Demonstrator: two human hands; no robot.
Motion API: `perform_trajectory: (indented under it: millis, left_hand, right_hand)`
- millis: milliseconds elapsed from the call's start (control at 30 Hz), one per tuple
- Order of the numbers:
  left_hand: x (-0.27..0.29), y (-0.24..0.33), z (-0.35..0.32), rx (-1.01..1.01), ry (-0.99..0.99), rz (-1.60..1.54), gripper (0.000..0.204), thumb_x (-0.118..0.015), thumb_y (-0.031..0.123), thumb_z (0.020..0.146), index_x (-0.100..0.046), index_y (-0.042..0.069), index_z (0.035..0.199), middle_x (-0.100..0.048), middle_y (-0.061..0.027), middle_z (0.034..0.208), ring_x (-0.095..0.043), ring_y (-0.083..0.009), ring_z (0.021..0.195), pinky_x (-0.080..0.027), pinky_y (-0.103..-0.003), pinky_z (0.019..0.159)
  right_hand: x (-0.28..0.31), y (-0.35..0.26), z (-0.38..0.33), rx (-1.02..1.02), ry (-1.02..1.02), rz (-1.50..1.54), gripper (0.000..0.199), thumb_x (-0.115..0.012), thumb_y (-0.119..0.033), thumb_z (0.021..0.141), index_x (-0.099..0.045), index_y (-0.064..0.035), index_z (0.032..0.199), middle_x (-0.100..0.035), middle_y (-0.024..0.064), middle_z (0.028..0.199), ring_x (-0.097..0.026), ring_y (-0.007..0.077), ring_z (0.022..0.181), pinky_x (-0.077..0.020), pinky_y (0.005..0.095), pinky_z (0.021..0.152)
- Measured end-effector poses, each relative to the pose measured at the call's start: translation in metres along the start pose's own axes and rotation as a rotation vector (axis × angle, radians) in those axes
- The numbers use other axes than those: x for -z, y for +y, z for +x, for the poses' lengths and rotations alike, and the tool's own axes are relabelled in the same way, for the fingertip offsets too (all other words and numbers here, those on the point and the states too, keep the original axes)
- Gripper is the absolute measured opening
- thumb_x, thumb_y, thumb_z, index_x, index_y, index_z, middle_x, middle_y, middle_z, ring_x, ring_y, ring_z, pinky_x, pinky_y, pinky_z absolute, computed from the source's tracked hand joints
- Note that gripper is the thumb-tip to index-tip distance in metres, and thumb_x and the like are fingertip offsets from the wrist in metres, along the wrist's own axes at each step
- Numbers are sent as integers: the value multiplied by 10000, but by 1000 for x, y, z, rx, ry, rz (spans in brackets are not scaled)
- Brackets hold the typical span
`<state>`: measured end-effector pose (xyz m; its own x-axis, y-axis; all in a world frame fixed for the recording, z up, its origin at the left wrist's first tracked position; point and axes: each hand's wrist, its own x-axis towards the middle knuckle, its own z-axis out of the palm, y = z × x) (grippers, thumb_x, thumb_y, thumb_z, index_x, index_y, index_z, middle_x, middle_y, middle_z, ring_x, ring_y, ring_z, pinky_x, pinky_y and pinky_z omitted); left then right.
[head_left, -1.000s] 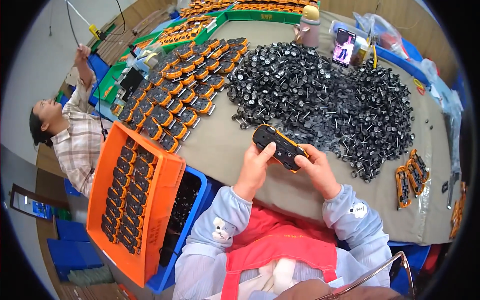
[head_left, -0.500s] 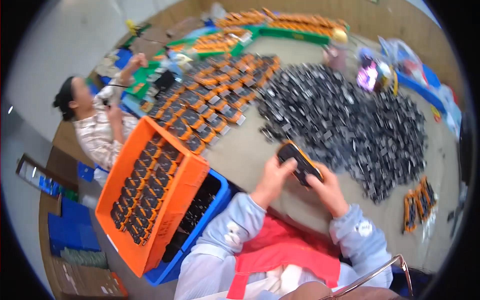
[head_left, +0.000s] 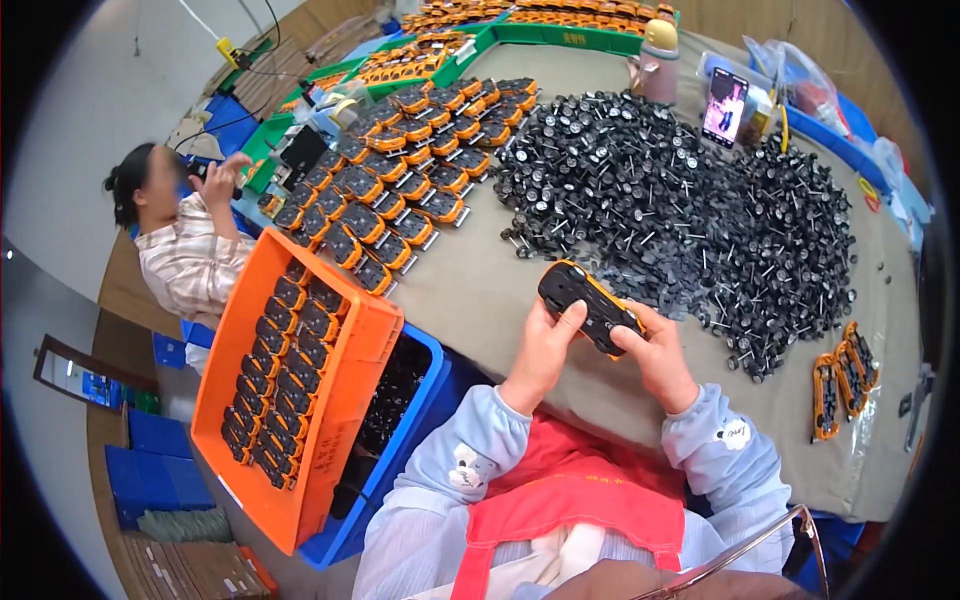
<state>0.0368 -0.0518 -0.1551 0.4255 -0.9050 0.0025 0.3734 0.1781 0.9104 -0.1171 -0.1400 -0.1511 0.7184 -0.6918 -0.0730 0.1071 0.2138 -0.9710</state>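
Between my two hands is a toy car point(head_left: 588, 304), its black underside facing up and its orange body showing along the edges. My left hand point(head_left: 545, 350) grips its near-left end, the thumb lying on the underside. On the other end, my right hand point(head_left: 655, 352) holds it with the thumb pressed on the black base. Just beyond lies a large heap of small black wheels on metal axles point(head_left: 620, 190), mixed with small flat black pieces point(head_left: 665, 265). Left of the heap, rows of upside-down orange toy cars point(head_left: 400, 170) cover the table, several with axles showing.
An orange crate point(head_left: 340, 400) of toy cars rests tilted on a blue bin point(head_left: 430, 390) at my left. Three toy cars point(head_left: 826, 395) lie at the right. A lit phone point(head_left: 725, 108) and a bottle point(head_left: 658, 65) stand behind the heap. A co-worker point(head_left: 185, 240) sits at the left.
The view has shifted slightly and become sharper. My hands still hold the toy car, which has moved up a little in the view. The co-worker's hands have changed position.
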Motion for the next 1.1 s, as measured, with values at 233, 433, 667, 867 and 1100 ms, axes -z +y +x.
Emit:
perform_trajectory:
  millis: [233, 433, 667, 867, 1100]
  left_hand:
    - [1, 25, -5, 0, 86, -33, 367, -525, 242, 1022, -495, 54, 1336, -627, -66, 1206, -621, -166, 1083, -526, -328, 915]
    - [21, 28, -10, -129, 92, 55, 296, -536, 188, 1000, -592, 25, 1240, -665, -63, 1151, -633, -147, 1051, -513, -291, 888]
    - [13, -8, -13, 19, 35, 65, 397, -553, 209, 1002, -528, 17, 1348, -640, -32, 1113, -595, -114, 1031, -490, -288, 921]
    - [-8, -1, -28, -223, 95, 51, 397, -562, 234, 999, -519, 22, 1333, -633, -13, 1069, -589, -94, 945, -510, -282, 836]
    - [57, 128, -83, -88, 223, 184, 380, -587, 252, 986, -547, 12, 1278, -640, -27, 1057, -575, -100, 1003, -491, -293, 887]
  right_hand:
    - [-6, 2, 1, 131, -47, -3, 396, -678, -109, 886, -595, 15, 1252, -656, 23, 1017, -611, 93, 876, -523, 253, 776]
    - [-12, -9, -2, 41, -164, 22, 414, -678, -152, 880, -593, 13, 1251, -652, 22, 1013, -608, 94, 862, -514, 249, 753]
    - [-11, -11, -14, -72, -101, -198, 376, -656, -212, 844, -624, 17, 1140, -633, 8, 908, -586, 97, 811, -492, 250, 707]
    - [-10, 2, -11, 83, -160, -214, 448, -670, -260, 862, -598, 11, 1211, -628, 18, 966, -579, 102, 850, -489, 246, 741]
    - [-37, 7, -17, 231, -257, -72, 562, -649, -273, 925, -478, -9, 1390, -603, 34, 1009, -564, 119, 877, -475, 259, 807]
